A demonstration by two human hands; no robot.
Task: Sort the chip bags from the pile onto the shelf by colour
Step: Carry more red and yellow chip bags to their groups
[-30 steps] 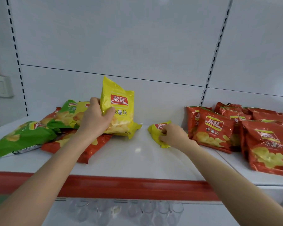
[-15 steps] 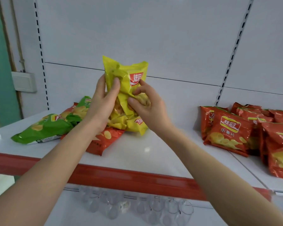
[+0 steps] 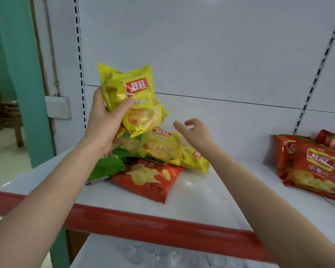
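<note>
The left hand (image 3: 106, 122) holds a yellow bag (image 3: 130, 93) up in the air. The thumb is curled across the bag's front, and the other fingers are behind it, out of sight. The bag is upright and leans slightly toward 1 o'clock. Its lower edge is at the top of the pile (image 3: 139, 167), but I cannot tell whether it touches.

The right hand (image 3: 195, 132) is at 3 o'clock from that bag, apart from it, and grips nothing. Its fingers are loosely curled and a little spread, and they are blurred.

The pile lies on the white shelf (image 3: 211, 190), toward 9 o'clock of its middle. A second yellow bag (image 3: 162, 146) lies on top. A third yellow bag (image 3: 197, 159) is at its 4 o'clock, partly under it. A green bag (image 3: 106, 167) pokes out at 8 o'clock, and a red bag (image 3: 153, 180) lies flat at 6 o'clock, nearest the shelf's red edge (image 3: 153, 223).

Well apart at 3 o'clock, red bags (image 3: 315, 167) overlap in a group of their own.

Under the shelf at 6 o'clock there are blurred glasses (image 3: 149, 254). A switch box (image 3: 58, 107) is on the wall at 9 o'clock.
</note>
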